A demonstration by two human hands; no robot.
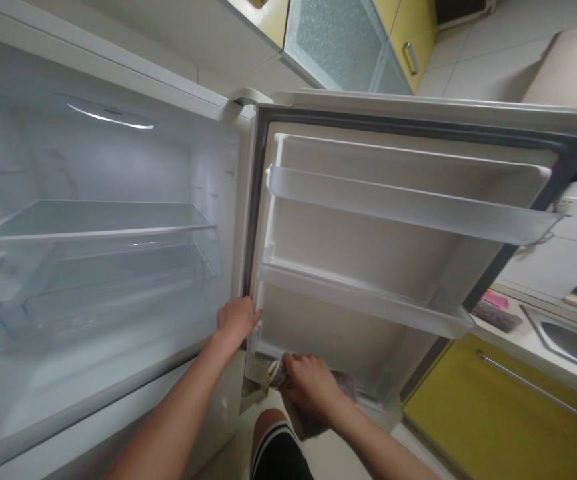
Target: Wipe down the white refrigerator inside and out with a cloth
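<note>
Arms point(183, 393) extended, left hand point(238, 317) higher, right hand point(312, 381) curled.

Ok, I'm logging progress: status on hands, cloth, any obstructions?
Left hand at hinge side of refrigerator door. Right hand gripping grey-brown cloth at lowest door bin. Leg in view below.

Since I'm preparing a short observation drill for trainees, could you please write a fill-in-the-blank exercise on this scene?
1. The right hand grips a soft, grey-brown ____ at the lowest door bin.
2. The left hand is at the edge where the fridge door swings on its ____.
3. The door shows ____ bins, one above another.
4. The low cabinet front at the right is ____.

Missing words: cloth; hinge; three; yellow.
</note>
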